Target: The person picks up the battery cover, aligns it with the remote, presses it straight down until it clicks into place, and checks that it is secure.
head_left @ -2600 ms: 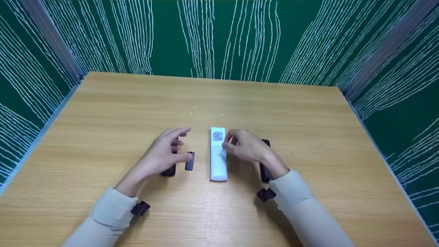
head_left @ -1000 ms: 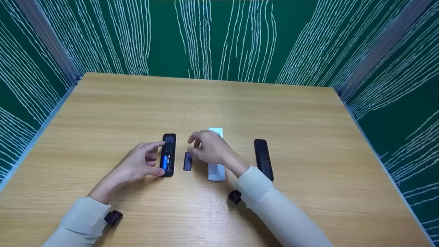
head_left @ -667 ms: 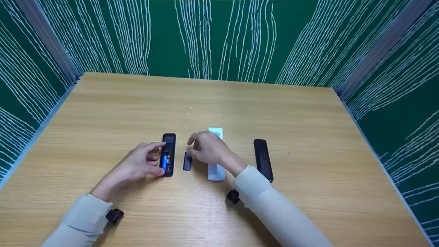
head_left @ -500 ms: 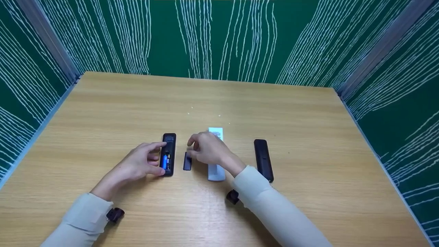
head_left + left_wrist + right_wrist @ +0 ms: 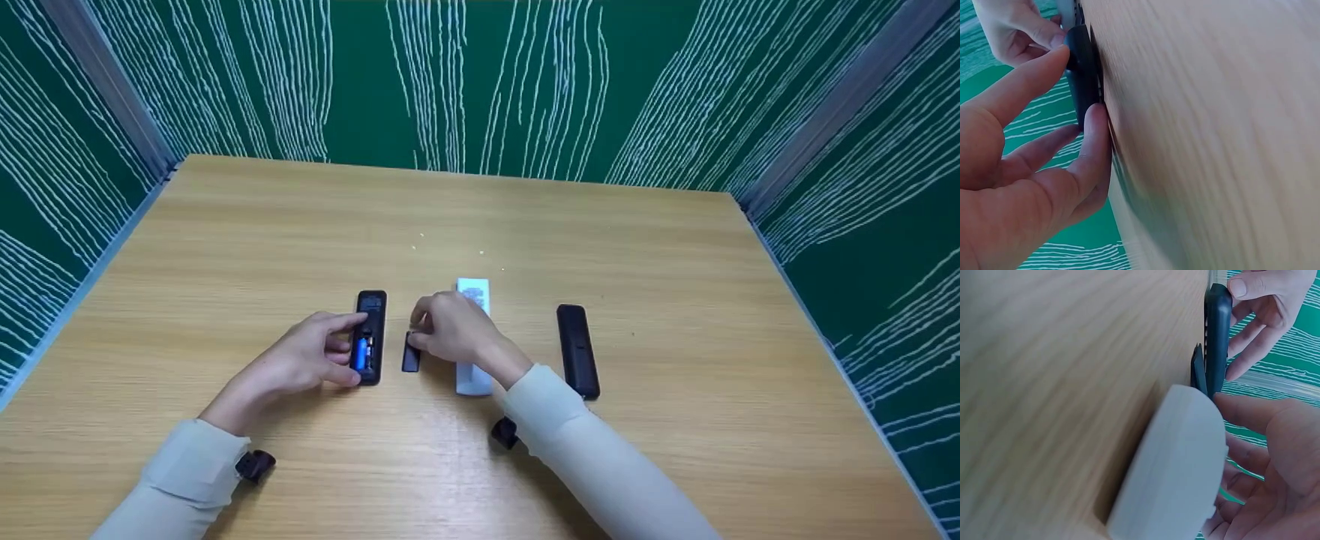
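The left hand (image 5: 296, 356) holds an open-backed black remote (image 5: 373, 325) on the desk (image 5: 285, 225) by its edge, thumb near one end, a blue battery (image 5: 361, 355) showing in its compartment. Just beside it, the right hand (image 5: 457, 328) pinches the far end of a small dark cover (image 5: 411, 361). That hand reaches over a white remote (image 5: 473, 379), with a second black remote (image 5: 577, 351) lying apart to the right.

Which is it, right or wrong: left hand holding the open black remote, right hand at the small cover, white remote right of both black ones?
Partly wrong: in the head view the white remote lies between the open black remote and the other black remote. The left hand holding the open one and the right hand at the small cover are correct.
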`<state>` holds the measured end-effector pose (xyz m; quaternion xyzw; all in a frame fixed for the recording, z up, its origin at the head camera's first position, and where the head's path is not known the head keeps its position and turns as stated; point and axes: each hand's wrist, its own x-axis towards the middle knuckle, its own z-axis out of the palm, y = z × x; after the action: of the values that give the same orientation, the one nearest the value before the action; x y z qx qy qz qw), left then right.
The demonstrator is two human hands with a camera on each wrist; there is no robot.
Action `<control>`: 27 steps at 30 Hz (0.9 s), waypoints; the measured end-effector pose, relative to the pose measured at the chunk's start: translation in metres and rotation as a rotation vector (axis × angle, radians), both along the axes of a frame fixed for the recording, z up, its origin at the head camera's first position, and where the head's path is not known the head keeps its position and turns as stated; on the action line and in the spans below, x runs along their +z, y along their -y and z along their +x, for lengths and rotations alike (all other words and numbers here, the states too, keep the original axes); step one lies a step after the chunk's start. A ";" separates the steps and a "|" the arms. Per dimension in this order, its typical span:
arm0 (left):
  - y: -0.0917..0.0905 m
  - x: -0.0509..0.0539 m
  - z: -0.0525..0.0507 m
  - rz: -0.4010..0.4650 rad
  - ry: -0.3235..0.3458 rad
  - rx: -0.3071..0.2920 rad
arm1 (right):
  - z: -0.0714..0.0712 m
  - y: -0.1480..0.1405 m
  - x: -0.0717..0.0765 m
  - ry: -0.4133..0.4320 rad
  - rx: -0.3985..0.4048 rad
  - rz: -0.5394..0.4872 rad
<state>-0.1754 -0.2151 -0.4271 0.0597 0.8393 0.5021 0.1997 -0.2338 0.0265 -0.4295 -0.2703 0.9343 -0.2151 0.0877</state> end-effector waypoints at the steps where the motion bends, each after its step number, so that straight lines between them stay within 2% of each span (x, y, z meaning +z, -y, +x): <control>1: 0.000 0.000 0.000 0.004 0.006 0.001 | 0.000 0.001 0.000 0.005 -0.007 0.001; 9: 0.000 0.001 -0.001 -0.033 0.011 0.002 | 0.002 0.004 0.000 0.043 -0.050 -0.003; 20: -0.001 0.004 -0.004 -0.072 -0.001 -0.009 | 0.003 0.003 0.002 0.051 -0.047 -0.021; 27: -0.002 0.005 0.000 -0.036 -0.001 -0.005 | 0.003 0.000 0.004 0.046 -0.016 -0.055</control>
<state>-0.1757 -0.2135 -0.4220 0.0585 0.8481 0.4864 0.2018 -0.2313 0.0263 -0.4259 -0.2599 0.9280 -0.2476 0.1002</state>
